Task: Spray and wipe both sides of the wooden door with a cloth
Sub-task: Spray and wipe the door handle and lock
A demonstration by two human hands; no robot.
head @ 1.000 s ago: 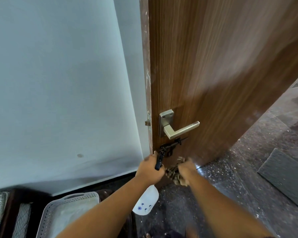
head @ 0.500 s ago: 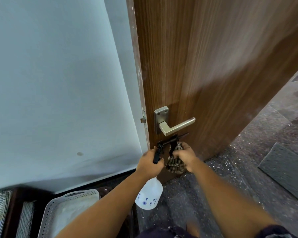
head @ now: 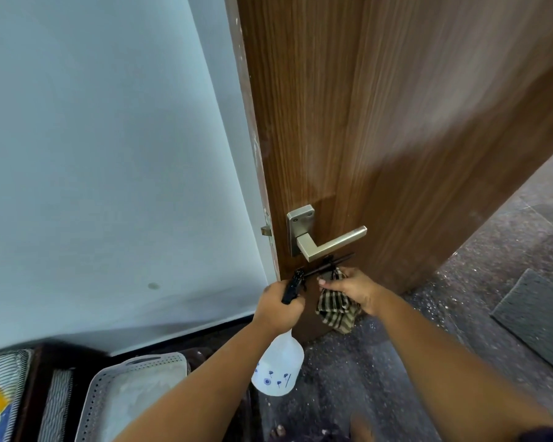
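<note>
The wooden door (head: pixel 396 122) is seen standing ajar on the right of the scene, its long axis upright and its broad face turned toward the viewer, with a pale wall (head: pixel 109 154) to its left. A brushed metal lever handle (head: pixel 326 240) is mounted near the door's free edge, its lever pointing right.

The spray bottle (head: pixel 278 368) is gripped at its black trigger head by the left hand (head: pixel 276 306), fingers curled round it, so that the white body hangs below the fist and the thin black nozzle is pointed right, just under the lever. A checked cloth (head: pixel 334 309) is held bunched in the right hand (head: pixel 353 290), fingers curled round its upper part while the rest hangs down; this hand is placed just beside the nozzle, right in front of the door below the handle.

Both hands are thus held low, and almost the whole door face lies above and to the right of them. The right hand with the cloth is judged slightly nearer the panel, so the wipe would be expected to be carried upward along the grain. Whether the cloth touches the wood cannot be told.

A perforated white basket (head: pixel 134 387) is seen at the near left, on the floor side of the wall.
</note>
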